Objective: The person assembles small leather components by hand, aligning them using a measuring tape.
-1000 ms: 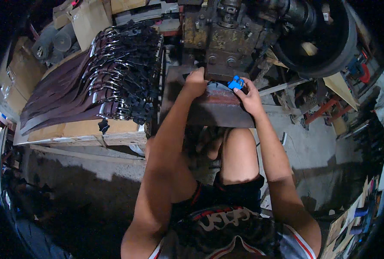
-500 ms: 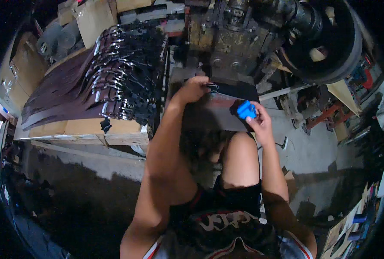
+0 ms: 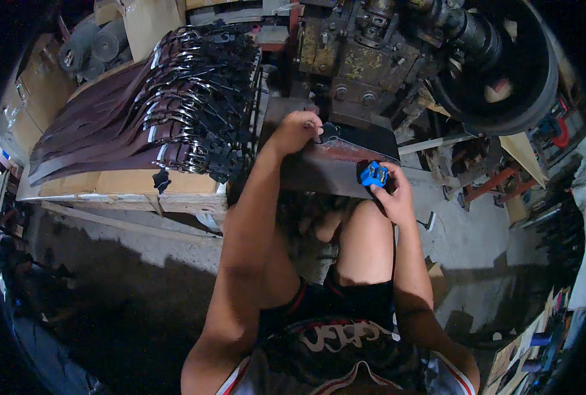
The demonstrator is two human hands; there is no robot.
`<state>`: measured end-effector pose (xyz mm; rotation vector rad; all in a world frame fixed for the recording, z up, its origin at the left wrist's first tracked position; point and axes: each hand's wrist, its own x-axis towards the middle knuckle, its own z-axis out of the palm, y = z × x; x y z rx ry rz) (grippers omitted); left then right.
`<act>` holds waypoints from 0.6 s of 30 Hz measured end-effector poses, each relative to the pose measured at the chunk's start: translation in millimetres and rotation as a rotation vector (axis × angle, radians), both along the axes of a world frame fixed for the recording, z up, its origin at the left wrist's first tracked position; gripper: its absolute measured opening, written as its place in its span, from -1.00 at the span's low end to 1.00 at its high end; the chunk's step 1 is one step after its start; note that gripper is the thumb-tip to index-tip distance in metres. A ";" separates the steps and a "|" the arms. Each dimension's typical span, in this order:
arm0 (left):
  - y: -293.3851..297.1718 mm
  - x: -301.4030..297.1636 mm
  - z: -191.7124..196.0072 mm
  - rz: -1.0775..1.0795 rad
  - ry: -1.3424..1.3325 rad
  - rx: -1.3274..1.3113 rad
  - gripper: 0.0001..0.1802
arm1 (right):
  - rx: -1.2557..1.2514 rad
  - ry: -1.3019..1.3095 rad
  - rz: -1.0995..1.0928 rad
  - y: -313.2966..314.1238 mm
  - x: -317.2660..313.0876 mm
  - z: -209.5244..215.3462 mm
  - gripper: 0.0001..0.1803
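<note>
My right hand (image 3: 396, 195) grips a small blue block-like thing (image 3: 373, 176) with dark and brownish details on its face. It is held just above the near edge of the dark metal machine table (image 3: 299, 176). To the left, the fingers of my left hand (image 3: 297, 131) are pinched together over the table; what they hold is too small to make out. Beside those fingertips a small black piece (image 3: 331, 130) lies near a black flat strip (image 3: 370, 139) and a reddish-brown patch of the table.
A large pile of brown straps with metal buckles and black ends (image 3: 181, 112) lies on a cardboard-topped bench (image 3: 118, 191) at left. Ahead stands a greasy machine (image 3: 352, 85), with a big dark flywheel (image 3: 536, 85) at far right. A red stand (image 3: 493, 183) is on the floor.
The blue thing has turned in my right hand and dropped slightly nearer to me, showing its detailed face. My left hand stays almost in place, its fingertips shifted slightly. The view has tilted a little.
</note>
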<state>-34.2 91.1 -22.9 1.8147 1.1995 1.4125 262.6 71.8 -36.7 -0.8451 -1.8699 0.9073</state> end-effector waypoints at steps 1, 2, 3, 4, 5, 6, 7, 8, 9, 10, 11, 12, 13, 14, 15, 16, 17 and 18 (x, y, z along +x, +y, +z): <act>0.7 -2.6 -1.2 -0.024 0.001 0.017 -0.91 | 0.000 -0.002 0.002 -0.7 0.6 0.7 -0.48; 1.0 -5.1 -2.6 -0.049 0.002 0.034 -0.93 | -0.005 0.020 0.022 -1.6 1.1 1.5 -0.48; 2.5 -8.4 -4.6 -0.045 0.002 0.036 -0.93 | -0.008 0.043 0.042 -1.7 0.7 2.9 -0.49; 3.4 -11.6 -6.9 -0.081 0.008 0.004 -0.92 | -0.007 0.042 0.046 -3.0 0.5 3.9 -0.49; 4.0 -14.5 -9.2 -0.115 0.014 -0.027 -0.92 | -0.038 0.051 0.059 -5.3 0.8 4.5 -0.49; 3.6 -12.6 -6.9 -0.120 0.013 -0.027 -0.92 | -0.069 0.059 0.062 -5.9 2.6 4.7 -0.48; 2.3 -10.5 -5.1 -0.104 0.033 -0.041 -0.91 | -0.069 0.059 0.058 -4.3 4.4 3.2 -0.48; 1.5 -8.5 -2.8 -0.088 0.054 -0.056 -0.90 | -0.075 0.087 0.076 -1.8 6.8 0.1 -0.47; 1.5 -10.0 -3.0 -0.087 0.055 -0.056 -0.90 | -0.082 0.115 0.099 -2.0 5.3 0.6 -0.47; 1.5 -11.4 -3.3 -0.080 0.080 0.003 -0.89 | -0.082 0.117 0.100 -2.7 4.8 1.9 -0.47; 1.5 -12.8 -3.6 -0.074 0.104 0.061 -0.88 | -0.071 0.121 0.096 -3.7 4.7 4.0 -0.48; 1.3 -13.3 -3.6 -0.076 0.105 0.060 -0.88 | -0.062 0.125 0.091 -5.4 4.7 5.7 -0.49; 0.9 -13.9 -3.7 -0.062 0.133 0.066 -0.89 | -0.063 0.126 0.089 -4.9 4.6 4.7 -0.49; 0.6 -14.1 -3.8 -0.048 0.161 0.072 -0.90 | -0.099 0.158 0.095 -3.3 4.0 3.2 -0.48; 0.0 -13.0 -2.9 -0.049 0.162 0.071 -0.90 | -0.135 0.191 0.102 -1.7 2.2 4.3 -0.48; -0.7 -11.3 -2.2 -0.018 0.157 0.050 -0.90 | -0.136 0.191 0.102 -0.5 0.9 6.3 -0.48; -1.6 -9.2 -1.9 0.012 0.152 0.029 -0.91 | -0.138 0.178 0.100 0.7 -0.4 9.1 -0.48; -1.8 -5.1 -2.0 0.011 0.152 0.028 -0.91 | -0.140 0.163 0.095 1.8 -1.5 11.9 -0.48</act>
